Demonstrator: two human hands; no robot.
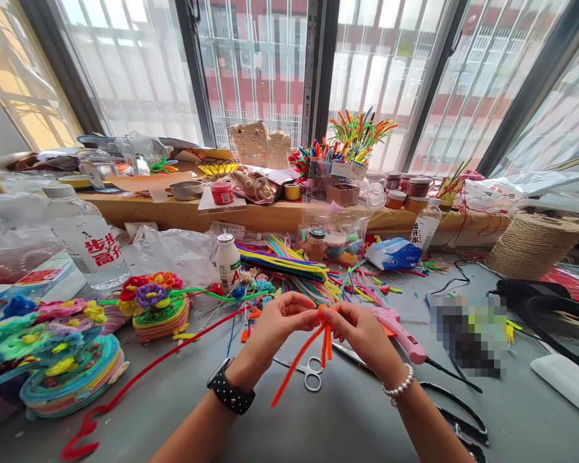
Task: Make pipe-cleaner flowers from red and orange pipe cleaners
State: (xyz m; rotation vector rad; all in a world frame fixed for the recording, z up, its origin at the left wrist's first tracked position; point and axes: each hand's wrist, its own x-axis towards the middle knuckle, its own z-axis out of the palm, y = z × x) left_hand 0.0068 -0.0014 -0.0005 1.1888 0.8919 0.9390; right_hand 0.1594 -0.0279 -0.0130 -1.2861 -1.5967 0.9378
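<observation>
Several orange pipe cleaners (296,366) hang in a bunch between my hands, bent together at the top, with loose ends pointing down. My left hand (284,321) pinches the bunch near its top from the left. From the right, my right hand (354,325) pinches it at the same spot, thumb and fingers closed. Just below lies a small pair of scissors (311,373), partly covered by the orange ends. A pink glue gun (403,337) rests on the table right of my right hand, its nozzle end hidden behind that hand.
Loose pipe cleaners (289,263) are piled behind my hands, beside a white bottle (228,263). Coiled flower pieces (72,373) and a red pipe cleaner (159,354) lie left. A twine spool (528,244), headphones-like black item (560,315) and glasses (463,411) are right.
</observation>
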